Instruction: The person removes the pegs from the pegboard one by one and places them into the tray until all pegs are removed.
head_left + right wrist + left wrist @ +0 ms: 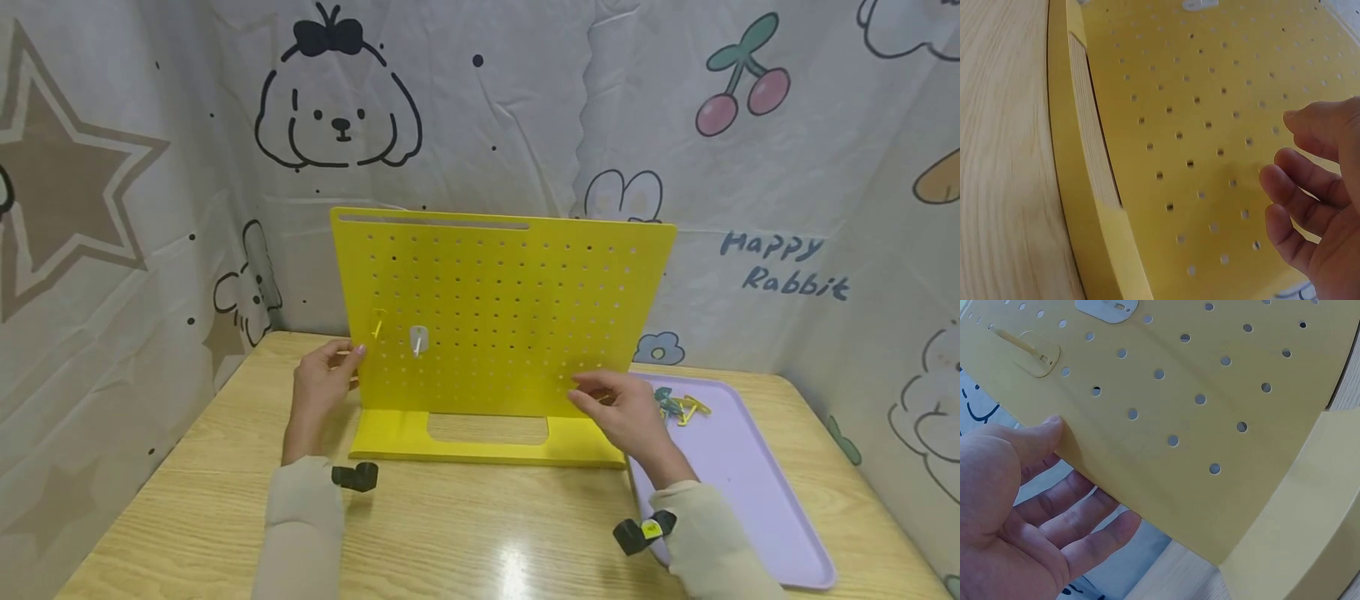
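A yellow pegboard (495, 317) stands upright on its yellow base in the head view. My left hand (324, 379) holds its left edge; in the left wrist view the thumb (1044, 434) lies on the front face and the other fingers are at or behind the edge. A yellow hook (378, 323) and a white hook (418, 340) are fixed on the board's left part. My right hand (618, 408) hovers before the lower right part, fingers loosely bent and holding nothing. In the right wrist view the holes show beside its fingertips (1275, 181).
On the right, a lilac tray (738, 483) lies partly under my right forearm. Yellow hooks (692, 408) and dark green pieces (663, 398) are heaped at its far end. A wooden table (450, 533) bears everything, with a patterned cloth (480, 150) behind.
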Demonstrator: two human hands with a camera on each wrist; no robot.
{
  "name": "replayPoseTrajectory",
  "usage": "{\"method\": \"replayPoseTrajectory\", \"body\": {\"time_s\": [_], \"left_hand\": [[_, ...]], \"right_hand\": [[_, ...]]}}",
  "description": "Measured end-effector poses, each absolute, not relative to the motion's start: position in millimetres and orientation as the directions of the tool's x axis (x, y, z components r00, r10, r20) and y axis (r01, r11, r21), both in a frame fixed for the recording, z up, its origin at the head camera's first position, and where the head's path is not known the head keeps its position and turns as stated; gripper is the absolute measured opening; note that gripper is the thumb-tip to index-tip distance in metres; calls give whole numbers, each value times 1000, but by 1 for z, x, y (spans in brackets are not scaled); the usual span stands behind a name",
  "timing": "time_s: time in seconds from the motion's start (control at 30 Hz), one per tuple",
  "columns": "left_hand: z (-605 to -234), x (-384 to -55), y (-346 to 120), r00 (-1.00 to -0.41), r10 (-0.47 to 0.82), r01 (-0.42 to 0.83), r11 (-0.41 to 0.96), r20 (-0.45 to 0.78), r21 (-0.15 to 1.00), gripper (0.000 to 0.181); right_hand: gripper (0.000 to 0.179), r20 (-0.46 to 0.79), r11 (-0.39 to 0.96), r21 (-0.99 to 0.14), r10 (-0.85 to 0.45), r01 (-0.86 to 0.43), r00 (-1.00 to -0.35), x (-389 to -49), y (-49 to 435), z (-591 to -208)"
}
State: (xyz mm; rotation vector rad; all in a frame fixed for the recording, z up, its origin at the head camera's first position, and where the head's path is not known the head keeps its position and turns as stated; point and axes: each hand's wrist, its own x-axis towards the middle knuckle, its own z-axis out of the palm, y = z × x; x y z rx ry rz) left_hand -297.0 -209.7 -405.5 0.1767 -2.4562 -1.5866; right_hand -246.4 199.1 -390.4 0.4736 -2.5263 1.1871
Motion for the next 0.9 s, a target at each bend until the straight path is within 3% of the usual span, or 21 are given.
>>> {"method": "replayPoseTrajectory", "body": {"time_s": [0.43,0.9], "left_hand": [[-406,-297,-208,-969,-220,10,417,111,909,41],[-407,-298,-208,-970,-217,9,427,112,904,42]], "right_hand": [[27,348,522,-747,-222,-412,-911,-256,155,-385],[25,383,456,-743,-312,-491,-869,-271,107,-377]]}}
